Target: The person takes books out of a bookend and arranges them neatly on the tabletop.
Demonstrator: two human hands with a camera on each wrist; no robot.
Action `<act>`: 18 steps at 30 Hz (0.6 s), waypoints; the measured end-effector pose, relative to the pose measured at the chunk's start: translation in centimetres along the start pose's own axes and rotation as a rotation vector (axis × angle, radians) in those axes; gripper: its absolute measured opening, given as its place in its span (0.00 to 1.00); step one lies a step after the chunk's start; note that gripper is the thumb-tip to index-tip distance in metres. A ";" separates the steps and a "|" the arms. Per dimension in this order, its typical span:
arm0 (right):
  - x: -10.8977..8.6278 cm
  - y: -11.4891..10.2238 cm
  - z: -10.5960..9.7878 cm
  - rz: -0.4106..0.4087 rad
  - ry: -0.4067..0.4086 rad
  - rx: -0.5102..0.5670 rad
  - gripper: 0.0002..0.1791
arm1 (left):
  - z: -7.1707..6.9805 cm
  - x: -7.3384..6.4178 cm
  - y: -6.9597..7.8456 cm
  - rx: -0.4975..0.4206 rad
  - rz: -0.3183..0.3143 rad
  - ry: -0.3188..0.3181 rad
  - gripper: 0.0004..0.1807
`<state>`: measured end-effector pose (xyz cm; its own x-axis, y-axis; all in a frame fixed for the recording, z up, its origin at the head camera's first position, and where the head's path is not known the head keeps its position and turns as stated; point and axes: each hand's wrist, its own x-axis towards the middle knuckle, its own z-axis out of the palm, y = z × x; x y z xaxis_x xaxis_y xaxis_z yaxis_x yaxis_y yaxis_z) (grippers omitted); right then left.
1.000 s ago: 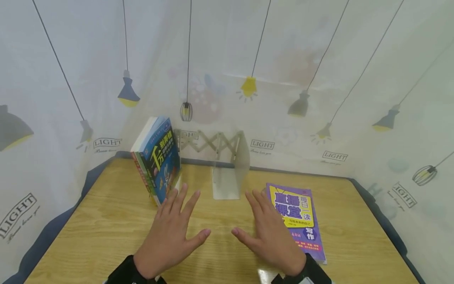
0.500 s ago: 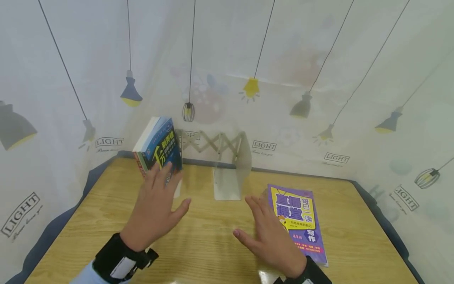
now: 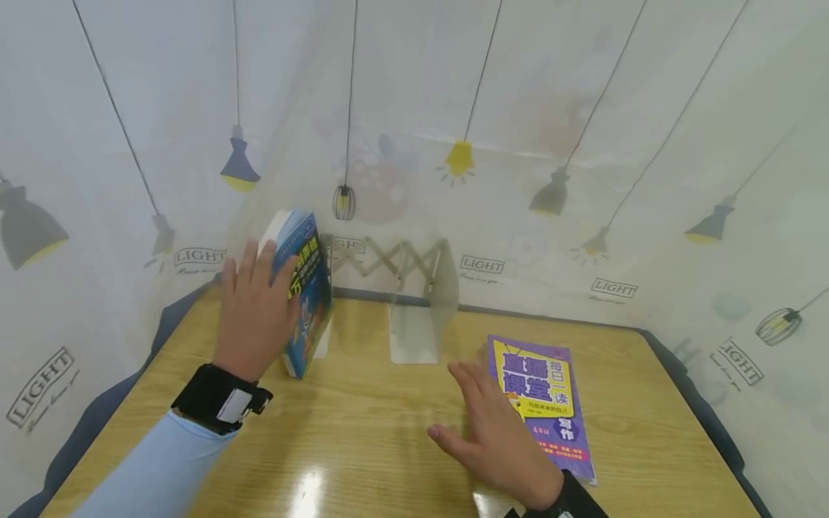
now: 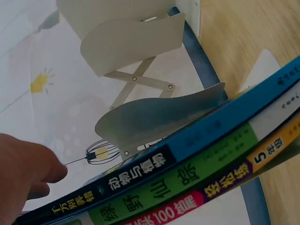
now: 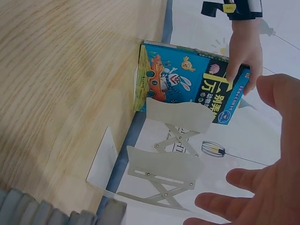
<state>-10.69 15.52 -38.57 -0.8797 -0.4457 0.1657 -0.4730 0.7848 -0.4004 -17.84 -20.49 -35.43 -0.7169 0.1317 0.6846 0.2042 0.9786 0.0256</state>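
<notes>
Three books stand as a stack against the left end of an extendable metal bookend. A blue-covered book faces the bookend; the left wrist view shows its spine beside a green spine and a pink-and-yellow one. My left hand grips the stack across its spines, thumb at the blue cover and fingers on the far side. My right hand hovers over the table with fingers spread, holding nothing. It partly covers the left edge of a purple book lying flat.
The bookend's scissor links run along the back edge of the wooden table. A white cloth printed with hanging lamps rises behind and at both sides. In the right wrist view a ribbed grey object shows at the lower left.
My left hand has reached left and forward from the table's middle onto the standing books and taken hold of them. My right hand has stayed nearly in place.
</notes>
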 end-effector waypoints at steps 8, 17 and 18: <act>-0.4 -0.2 -0.1 0.040 -0.034 0.010 0.50 | 0.5 -1.6 1.2 -0.074 0.095 0.126 0.22; -1.0 0.4 -0.7 0.075 0.007 0.082 0.48 | -1.4 -4.0 2.0 -0.137 0.078 0.253 0.16; -1.1 0.4 -0.6 0.074 0.009 0.078 0.48 | -1.7 -4.1 2.1 -0.140 0.068 0.272 0.15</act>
<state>-9.97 16.57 -38.34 -0.9127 -0.3836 0.1409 -0.4018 0.7796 -0.4803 -13.36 -19.29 -36.91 -0.4978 0.1309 0.8573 0.3488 0.9353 0.0598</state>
